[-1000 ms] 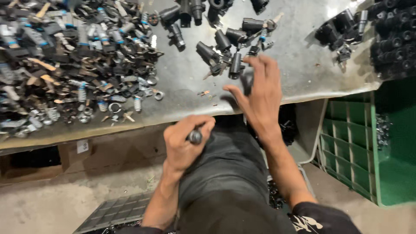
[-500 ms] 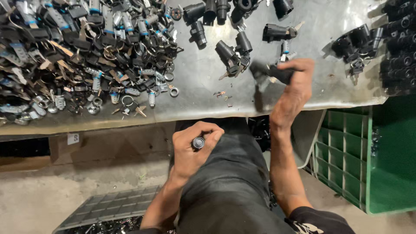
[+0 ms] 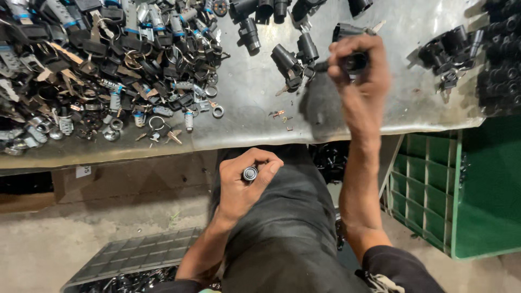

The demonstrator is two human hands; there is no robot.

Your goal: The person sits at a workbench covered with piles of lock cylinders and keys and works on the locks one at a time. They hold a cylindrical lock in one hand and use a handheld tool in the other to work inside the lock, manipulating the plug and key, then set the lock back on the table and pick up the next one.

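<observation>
Right hand [image 3: 358, 68] has lifted a black lock cylinder [image 3: 353, 61] toward twelve o'clock over the desk [image 3: 255, 116], fingers clamped round it, while left hand [image 3: 244, 182] fists a small metal barrel [image 3: 249, 173] at six, keeping it ready.

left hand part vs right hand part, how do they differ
The left hand grips a small cylinder with a silvery round end, low over the lap. The right hand holds a bulkier black part, raised over the metal table. Both are gripped in closed fingers.
</observation>
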